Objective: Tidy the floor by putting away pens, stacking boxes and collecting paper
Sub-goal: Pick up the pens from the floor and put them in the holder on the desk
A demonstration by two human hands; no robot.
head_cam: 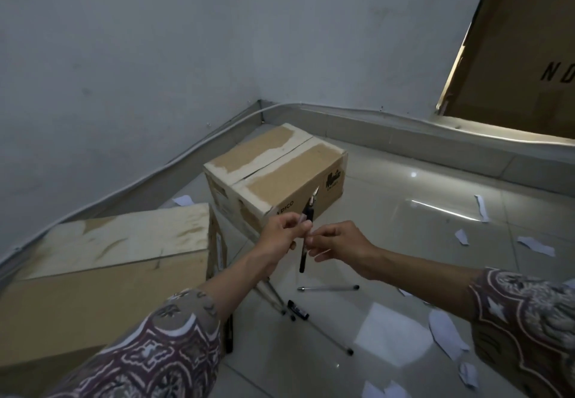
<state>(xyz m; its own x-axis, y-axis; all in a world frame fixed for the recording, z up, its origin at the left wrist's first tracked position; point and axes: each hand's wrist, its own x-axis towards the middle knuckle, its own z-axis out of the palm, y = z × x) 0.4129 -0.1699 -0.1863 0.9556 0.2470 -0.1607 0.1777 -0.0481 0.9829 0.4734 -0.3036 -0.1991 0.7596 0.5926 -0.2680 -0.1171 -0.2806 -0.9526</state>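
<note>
Two hands meet above the floor: a black pen is pinched upright by the left hand, and the grip of the right hand is pressed onto its barrel. Two boxes are set near the corner, with paper scraps and a clear pen scattered nearby.

Black pen upright, held; two boxes, paper scraps on floor.

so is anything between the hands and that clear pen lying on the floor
Nothing visible lies between them. The clear pen lies on bare tile just below both hands, but the left hand and right hand already hold a black pen.
</note>
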